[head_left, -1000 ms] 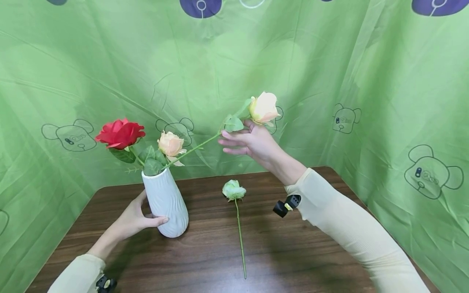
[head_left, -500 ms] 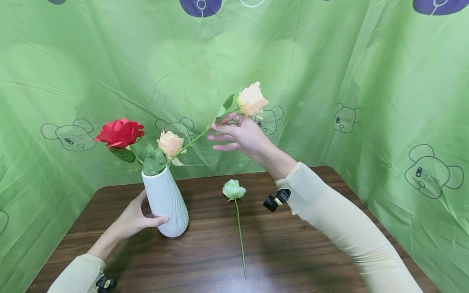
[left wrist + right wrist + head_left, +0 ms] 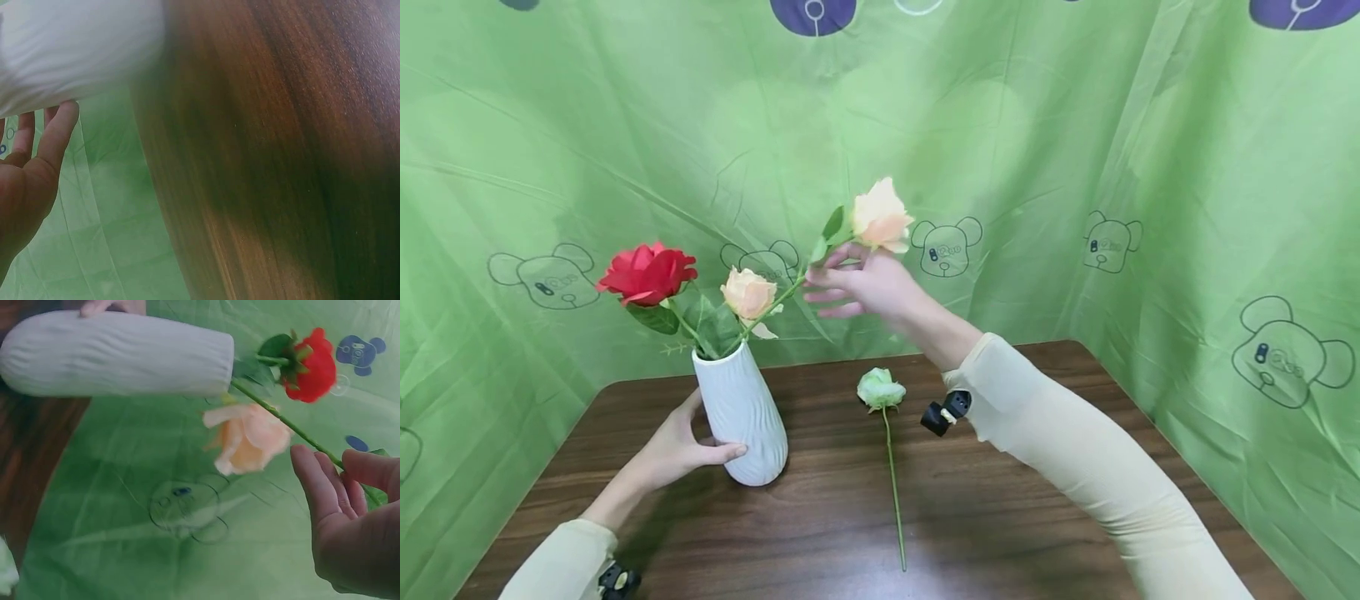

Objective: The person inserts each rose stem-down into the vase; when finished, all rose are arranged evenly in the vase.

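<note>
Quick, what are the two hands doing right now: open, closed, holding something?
Left hand: closed on the white vase.
Right hand: closed, pinching the green stem of the upper peach rose.

We identify one white vase (image 3: 752, 425), wavy-ribbed, mouth upward, in the left half of the surface (image 3: 820, 533), nearer its left edge than its right. Inside it we find a red rose (image 3: 647, 273) and a peach rose (image 3: 749, 293). We note a paler rose (image 3: 880, 217), leafy, inclined: green stem (image 3: 781, 299) at the mouth, bloom raised toward the surface's right edge.
</note>
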A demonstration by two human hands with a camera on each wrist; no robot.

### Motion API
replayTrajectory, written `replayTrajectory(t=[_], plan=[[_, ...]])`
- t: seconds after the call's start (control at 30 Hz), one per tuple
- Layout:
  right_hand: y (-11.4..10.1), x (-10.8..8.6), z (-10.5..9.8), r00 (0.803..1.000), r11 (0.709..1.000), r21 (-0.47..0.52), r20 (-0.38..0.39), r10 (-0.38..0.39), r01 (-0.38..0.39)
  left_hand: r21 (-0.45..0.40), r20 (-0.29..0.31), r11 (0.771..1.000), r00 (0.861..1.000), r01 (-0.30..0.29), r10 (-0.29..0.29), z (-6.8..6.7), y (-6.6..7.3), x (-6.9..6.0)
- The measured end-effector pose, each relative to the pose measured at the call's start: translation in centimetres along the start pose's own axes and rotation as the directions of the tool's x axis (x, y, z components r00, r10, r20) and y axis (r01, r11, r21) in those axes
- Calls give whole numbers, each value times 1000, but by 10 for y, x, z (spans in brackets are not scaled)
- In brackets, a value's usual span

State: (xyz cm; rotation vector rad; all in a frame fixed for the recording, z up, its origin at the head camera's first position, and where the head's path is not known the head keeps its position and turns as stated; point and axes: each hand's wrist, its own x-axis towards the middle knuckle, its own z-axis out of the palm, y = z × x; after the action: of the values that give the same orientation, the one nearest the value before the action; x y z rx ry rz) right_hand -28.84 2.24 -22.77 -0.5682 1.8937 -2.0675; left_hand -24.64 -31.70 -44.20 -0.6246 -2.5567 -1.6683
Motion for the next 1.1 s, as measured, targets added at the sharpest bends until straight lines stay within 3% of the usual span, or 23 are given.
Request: replayTrajectory(t=[0.13,0.4,0.6,1.1], plan=[[14,12,13,999,998,58,27,25,-27,-13,7,1000,1000,8,-8,2,-1,-1],[20,28,29,999,992,118,-3,-35,35,-15,-1,1000,1000,9,-9,2,0,-1],[20,36,37,997,991,117,-42,-60,64,-18,3,1000,1000,6,-6,1,0,0],[43,46,60,999,994,106,29,-37,33,-17,11,1000,1000,-2,2,0,0,1]])
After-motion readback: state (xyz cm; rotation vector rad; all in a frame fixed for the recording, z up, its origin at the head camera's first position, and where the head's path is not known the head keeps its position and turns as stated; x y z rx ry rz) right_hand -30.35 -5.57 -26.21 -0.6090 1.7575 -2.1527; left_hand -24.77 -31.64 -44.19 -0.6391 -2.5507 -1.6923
